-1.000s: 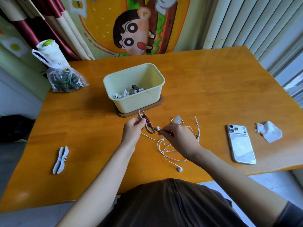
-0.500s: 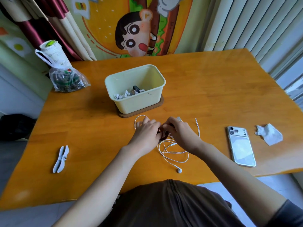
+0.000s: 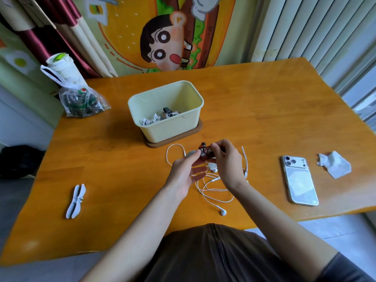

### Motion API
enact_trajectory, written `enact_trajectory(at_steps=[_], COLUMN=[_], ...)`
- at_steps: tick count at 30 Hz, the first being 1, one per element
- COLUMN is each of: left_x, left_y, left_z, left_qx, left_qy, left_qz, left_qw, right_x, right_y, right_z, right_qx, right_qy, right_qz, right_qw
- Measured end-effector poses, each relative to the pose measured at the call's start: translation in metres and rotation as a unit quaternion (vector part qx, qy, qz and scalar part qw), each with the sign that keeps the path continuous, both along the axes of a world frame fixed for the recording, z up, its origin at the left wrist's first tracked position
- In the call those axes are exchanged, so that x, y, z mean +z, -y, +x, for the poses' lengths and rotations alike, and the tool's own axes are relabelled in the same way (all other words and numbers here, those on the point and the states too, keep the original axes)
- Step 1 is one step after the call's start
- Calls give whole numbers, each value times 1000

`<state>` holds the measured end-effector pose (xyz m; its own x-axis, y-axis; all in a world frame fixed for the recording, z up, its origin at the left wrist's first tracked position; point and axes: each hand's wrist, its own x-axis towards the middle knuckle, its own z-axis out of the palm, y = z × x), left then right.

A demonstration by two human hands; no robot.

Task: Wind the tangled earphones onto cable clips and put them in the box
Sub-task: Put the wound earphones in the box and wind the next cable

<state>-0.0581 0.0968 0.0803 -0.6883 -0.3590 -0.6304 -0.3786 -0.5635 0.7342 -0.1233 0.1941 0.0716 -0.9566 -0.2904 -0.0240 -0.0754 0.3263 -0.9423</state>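
left grip (image 3: 183,171) and right grip (image 3: 227,163) pinch dark red clip (image 3: 204,152), seemingly; left palm upturned.

Pale-yellow plastic box (image 3: 168,129), brown base (image 3: 175,140), on orange wooden table (image 3: 264,110). Before box: white earphone cable (image 3: 213,198), dark-red plastic cable clip (image 3: 204,154). Left of box: white winged cable clip (image 3: 75,201).

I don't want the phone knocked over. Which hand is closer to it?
Right. The right hand is to the left of the phone, apart from it; the left hand lies farther off, past the right hand.
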Motion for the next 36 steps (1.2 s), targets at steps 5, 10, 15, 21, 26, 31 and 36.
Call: enact_trajectory(at_steps=[5, 10, 15, 21, 26, 31, 36], left_x=[-1, -5, -4, -8, -6, -5, -6], left_y=[-1, 2, 4, 8, 13, 16, 18], left_z=[-2, 0, -1, -1, 2, 4, 7], left_qx=[79, 55, 9, -13, -19, -31, -47], left_qy=[-61, -94, -102, -110, -165, -185, -174], left_qz=[28, -18, -76, -133, -38, 7, -17], left_qw=[995, 994, 992, 985, 985, 982, 984], right_x=[-3, -2, 7, 7, 10, 9, 7], right_y=[1, -7, -6, -2, -1, 0, -2], right_z=[7, 8, 5, 0, 1, 0, 0], right_qx=[9, 54, 76, 88, 75, 77, 107], right_qy=[-21, -76, -116, -119, -55, -12, 14], right_qz=[16, 95, 108, 110, 55, 29, 6], right_qw=[1000, 991, 984, 983, 994, 997, 994])
